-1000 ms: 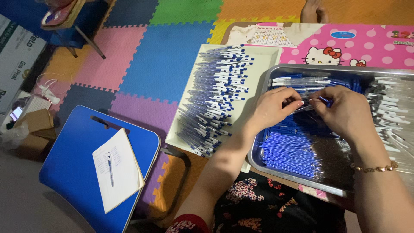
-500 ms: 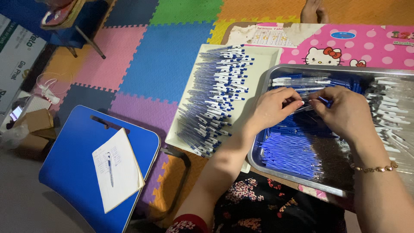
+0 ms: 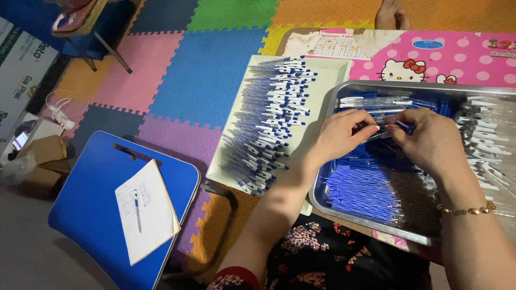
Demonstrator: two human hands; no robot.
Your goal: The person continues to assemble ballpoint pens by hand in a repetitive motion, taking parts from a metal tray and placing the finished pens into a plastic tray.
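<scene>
My left hand (image 3: pixel 341 134) and my right hand (image 3: pixel 427 140) meet over a metal tray (image 3: pixel 344 91), fingertips pinched together on a thin pen part (image 3: pixel 386 129) between them. Under the hands lies a heap of blue ink refills (image 3: pixel 360 190). Clear pen barrels (image 3: pixel 484 139) fill the tray's right side. A white tray (image 3: pixel 333 70) to the left carries a long stack of finished pens with blue caps (image 3: pixel 271 121). A gold bracelet (image 3: pixel 467 211) circles my right wrist.
A blue folding chair (image 3: pixel 91 188) at lower left carries a paper sheet with a pen on it (image 3: pixel 144 209). Coloured foam mats (image 3: pixel 207 59) cover the floor. A pink cartoon-cat table top (image 3: pixel 430 53) lies under the trays. Cardboard boxes (image 3: pixel 40 156) sit at the left edge.
Both hands stay at the same spot over the metal tray; only the fingers shift slightly on the pen part.
</scene>
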